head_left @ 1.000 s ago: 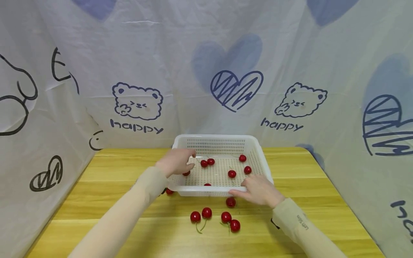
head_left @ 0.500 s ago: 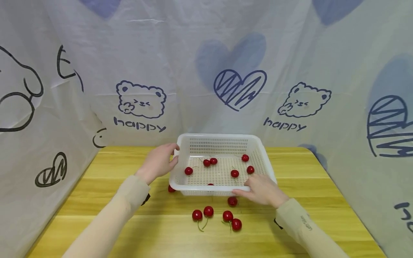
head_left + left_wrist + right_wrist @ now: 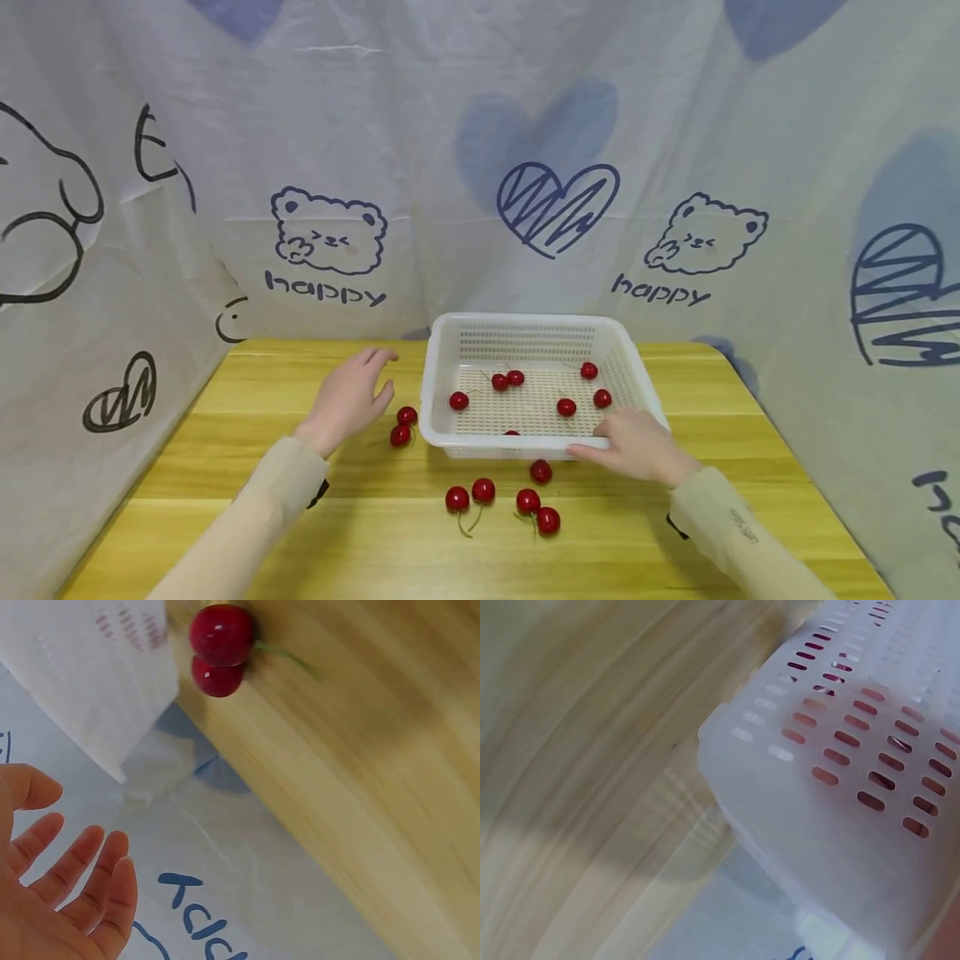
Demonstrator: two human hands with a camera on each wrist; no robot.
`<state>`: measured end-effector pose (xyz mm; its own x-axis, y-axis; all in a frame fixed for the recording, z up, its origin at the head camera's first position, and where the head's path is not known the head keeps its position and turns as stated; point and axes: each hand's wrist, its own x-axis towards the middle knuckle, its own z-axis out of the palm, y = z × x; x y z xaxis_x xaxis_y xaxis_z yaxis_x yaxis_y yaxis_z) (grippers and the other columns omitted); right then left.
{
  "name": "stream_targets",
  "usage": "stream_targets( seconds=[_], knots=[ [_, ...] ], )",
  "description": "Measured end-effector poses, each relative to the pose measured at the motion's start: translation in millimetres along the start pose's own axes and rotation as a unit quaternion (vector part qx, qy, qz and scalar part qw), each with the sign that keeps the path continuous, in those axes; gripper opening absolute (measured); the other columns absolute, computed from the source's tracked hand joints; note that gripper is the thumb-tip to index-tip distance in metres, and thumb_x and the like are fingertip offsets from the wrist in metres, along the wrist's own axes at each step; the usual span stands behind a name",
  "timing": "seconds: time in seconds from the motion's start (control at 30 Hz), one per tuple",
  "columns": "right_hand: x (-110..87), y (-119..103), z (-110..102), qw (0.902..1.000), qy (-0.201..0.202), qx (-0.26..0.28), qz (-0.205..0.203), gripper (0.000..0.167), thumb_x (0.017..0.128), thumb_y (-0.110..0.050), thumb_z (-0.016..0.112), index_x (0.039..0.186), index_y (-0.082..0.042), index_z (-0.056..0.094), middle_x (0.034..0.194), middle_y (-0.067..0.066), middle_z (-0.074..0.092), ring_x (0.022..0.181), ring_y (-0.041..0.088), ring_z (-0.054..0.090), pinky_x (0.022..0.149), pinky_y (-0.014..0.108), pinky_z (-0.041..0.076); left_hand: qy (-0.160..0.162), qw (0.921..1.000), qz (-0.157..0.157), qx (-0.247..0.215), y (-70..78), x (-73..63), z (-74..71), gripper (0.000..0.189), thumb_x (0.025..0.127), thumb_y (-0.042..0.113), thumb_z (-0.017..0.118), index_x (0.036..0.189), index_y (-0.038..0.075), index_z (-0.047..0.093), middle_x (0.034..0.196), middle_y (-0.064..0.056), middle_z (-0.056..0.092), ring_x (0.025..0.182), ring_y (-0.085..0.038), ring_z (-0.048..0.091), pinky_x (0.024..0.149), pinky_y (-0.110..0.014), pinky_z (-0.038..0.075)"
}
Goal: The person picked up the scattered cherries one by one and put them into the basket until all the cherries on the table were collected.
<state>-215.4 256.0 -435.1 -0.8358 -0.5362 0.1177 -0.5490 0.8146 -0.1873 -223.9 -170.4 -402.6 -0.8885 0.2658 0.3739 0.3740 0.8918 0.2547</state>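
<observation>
A white plastic basket [image 3: 495, 442] with slotted walls stands toward the back of the table, several red cherries [image 3: 566, 407] lying on its floor. My right hand [image 3: 637, 446] grips its near rim at the right corner, thumb outside and fingers over the inside. In the right wrist view, fingers show dimly through the slots of the basket wall [image 3: 780, 795]. My left hand [image 3: 345, 400] is apart from the basket on its left, fingers loosely bent and holding nothing. Two cherries [image 3: 401, 435] lie on the table between that hand and the basket; the left wrist view shows this cherry pair [image 3: 221, 636] too.
In front of the basket, several more cherries [image 3: 483, 491] with green stems lie on the wooden table [image 3: 360, 542]. Close behind the table hangs a pale cloth [image 3: 442, 250] printed with hearts and bears; it encloses the sides as well.
My left hand has drawn back leftward out of the basket. The basket has slid right with my right hand on its rim, uncovering two cherries at its left side.
</observation>
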Motion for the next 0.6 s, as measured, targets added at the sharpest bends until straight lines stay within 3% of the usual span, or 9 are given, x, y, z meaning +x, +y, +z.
stream_targets(
  seconds=[0.37,0.6],
  knots=[
    [-20.6,29,-10,0.9995,-0.02,0.006,0.023,0.052,0.09,-0.065,0.062,0.055,-0.028,0.053,0.052,-0.014,0.041,0.051,0.001,0.036,0.052,0.019,0.031,-0.052,0.9986,0.005,0.003,-9.4,-22.5,10.0,0.04,0.094,0.016,0.065,0.132,0.007,0.059,0.125,-0.016,0.066,0.109,-0.035,0.066,0.09,-0.051,0.056],
    [-23.2,29,-11,0.9997,-0.009,-0.012,0.019,0.046,0.092,-0.064,0.06,0.062,-0.029,0.06,0.051,-0.016,0.04,0.05,0.0,0.036,0.052,0.02,0.031,-0.113,0.9935,0.012,0.01,-7.9,-31.6,14.5,0.04,0.093,0.016,0.069,0.132,0.008,0.061,0.127,-0.013,0.063,0.109,-0.032,0.064,0.096,-0.05,0.054]
  ],
)
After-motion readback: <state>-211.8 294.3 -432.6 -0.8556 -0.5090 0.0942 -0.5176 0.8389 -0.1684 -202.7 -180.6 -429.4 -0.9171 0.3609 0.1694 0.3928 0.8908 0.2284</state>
